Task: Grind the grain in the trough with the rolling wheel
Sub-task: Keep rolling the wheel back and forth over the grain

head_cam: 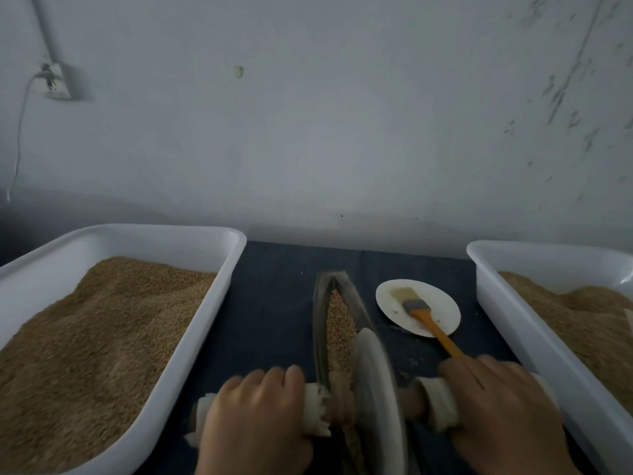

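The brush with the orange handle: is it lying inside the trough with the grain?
No: the brush lies with its bristles on the white plate, to the right of the trough.

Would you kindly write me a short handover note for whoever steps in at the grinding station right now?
Left hand: grips the wrapped left handle of the wheel.
Right hand: grips the wrapped right handle.
The wheel stands in the near part of the trough, which lies on the dark cloth between two white tubs.
Grain fills the trough ahead of the wheel and looks whole there.
A brush rests on the small plate to the right.
Done: wheel seated, both handles held.
Left: roll forward through the far grain, probably several passes.
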